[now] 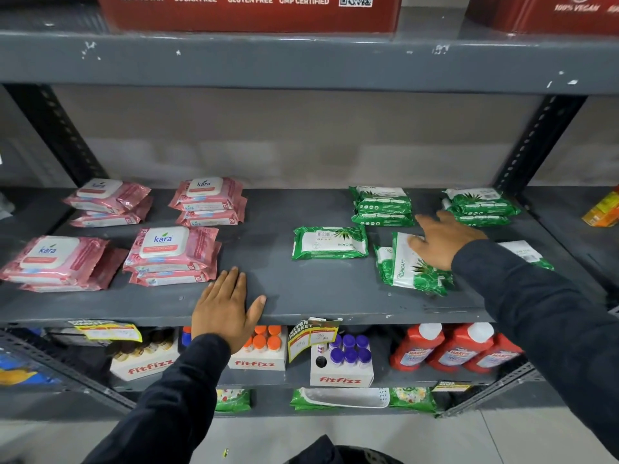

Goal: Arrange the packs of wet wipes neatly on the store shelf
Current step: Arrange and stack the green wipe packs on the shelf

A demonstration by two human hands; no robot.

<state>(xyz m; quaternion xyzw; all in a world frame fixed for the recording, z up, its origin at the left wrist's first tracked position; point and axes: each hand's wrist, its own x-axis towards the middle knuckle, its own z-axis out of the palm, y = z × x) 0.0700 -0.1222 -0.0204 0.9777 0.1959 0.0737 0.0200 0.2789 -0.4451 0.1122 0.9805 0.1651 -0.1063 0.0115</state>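
On the grey shelf, pink Kara wet-wipe packs lie in small stacks on the left: back left, back middle, front left and front middle. Green Origami packs lie on the right: a back stack, a far-right stack, a single flat pack, and a crooked pair. My right hand rests flat, fingers apart, on the crooked pair. My left hand lies open on the shelf's front edge, holding nothing. Another green pack is partly hidden behind my right sleeve.
Red cartons sit on the shelf above. Below are Fitfizz boxes with capped tubes, red bottles and price tags. Dark perforated uprights frame the bay. Bare shelf lies between the pink and green groups.
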